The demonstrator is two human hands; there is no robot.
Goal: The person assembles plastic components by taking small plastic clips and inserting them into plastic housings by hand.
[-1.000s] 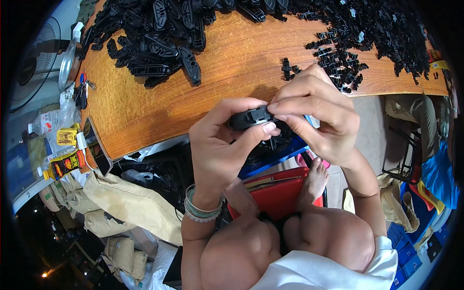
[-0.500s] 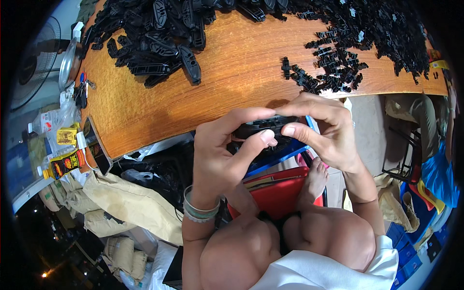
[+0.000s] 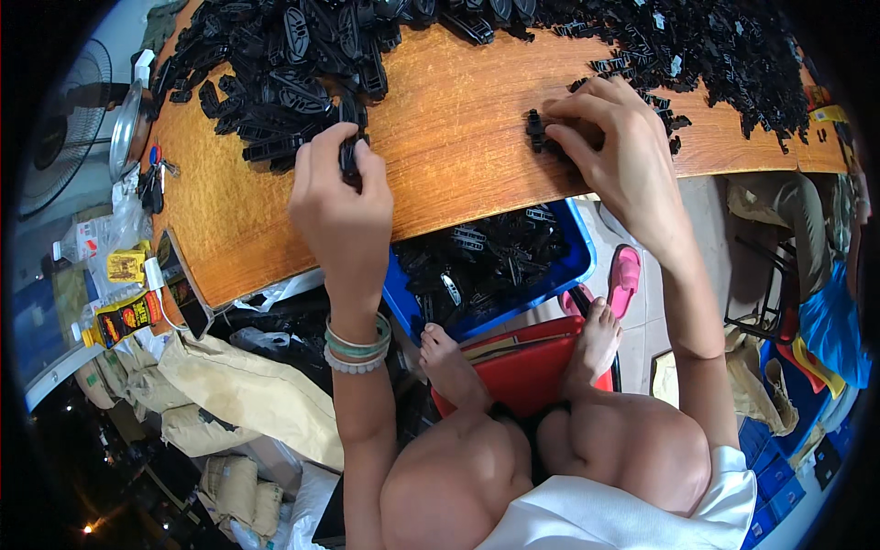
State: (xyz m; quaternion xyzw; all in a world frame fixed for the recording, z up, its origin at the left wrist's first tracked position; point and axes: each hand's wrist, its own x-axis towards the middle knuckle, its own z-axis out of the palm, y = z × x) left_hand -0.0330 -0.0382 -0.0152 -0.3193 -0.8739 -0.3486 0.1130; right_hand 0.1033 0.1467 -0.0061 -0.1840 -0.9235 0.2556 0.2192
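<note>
My left hand is at the near edge of a pile of long oval black plastic parts. Its thumb and fingers close around one oval black plastic part; the fingers hide some of it. Farther right, my right hand hovers low over the table beside a pile of small black plastic clips. Its thumb and forefinger are apart, close to a single small black clip on the wood. Below the table edge, a blue bin holds many black plastic parts.
The wooden table curves across the top. A red stool or box stands between my feet, with pink slippers beside it. Scissors, a fan and packets are at the left; brown sacks lie below.
Both hands have parted from around a black part they held together, which has left them. The left moved up-left to the oval parts, the right up to the clips, uncovering the blue bin.
</note>
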